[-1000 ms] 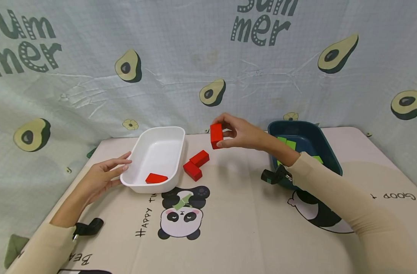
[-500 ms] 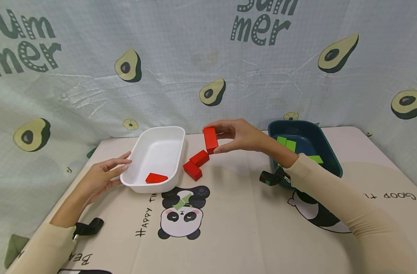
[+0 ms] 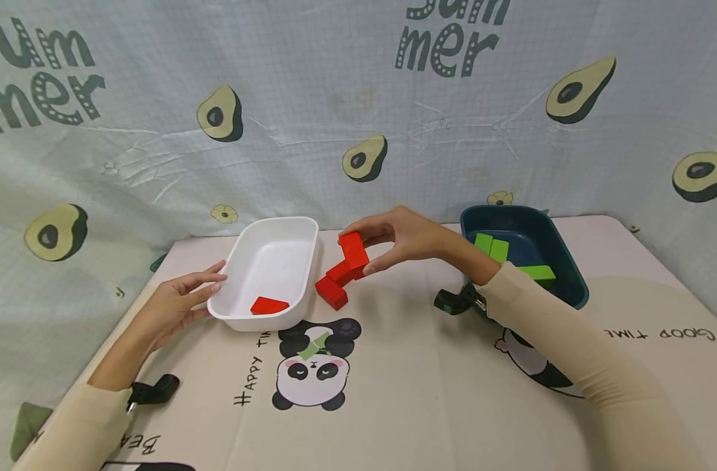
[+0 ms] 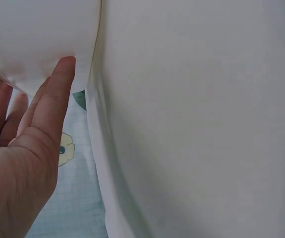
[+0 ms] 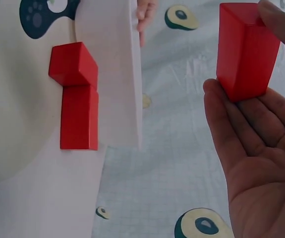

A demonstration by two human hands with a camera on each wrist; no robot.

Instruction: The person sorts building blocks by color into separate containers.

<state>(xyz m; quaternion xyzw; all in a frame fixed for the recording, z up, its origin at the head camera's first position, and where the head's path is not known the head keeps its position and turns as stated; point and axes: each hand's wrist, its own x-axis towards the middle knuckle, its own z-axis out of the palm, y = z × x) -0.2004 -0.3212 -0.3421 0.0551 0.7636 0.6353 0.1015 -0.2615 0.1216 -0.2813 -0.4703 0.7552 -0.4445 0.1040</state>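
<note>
My right hand (image 3: 414,237) pinches a red block (image 3: 354,252) between thumb and fingers, above the table. In the right wrist view this block (image 5: 246,54) is held by its two ends. Two more red blocks lie touching each other on the table, one (image 3: 332,292) nearer me and the other (image 5: 78,119) partly behind the held block in the head view. Beside them stands a white plastic tub (image 3: 270,248) with a red block (image 3: 269,305) at its near end. My left hand (image 3: 173,304) touches the tub's left side with extended fingers; the left wrist view shows them against its outer wall (image 4: 43,44).
A dark teal tub (image 3: 514,224) with several green blocks (image 3: 538,273) stands at the back right, partly behind my right forearm. A patterned cloth (image 3: 299,118) hangs behind the table (image 3: 423,392).
My right hand has moved left and lower with the red block, now just above the two blocks on the table. My left hand and the white tub have stayed put.
</note>
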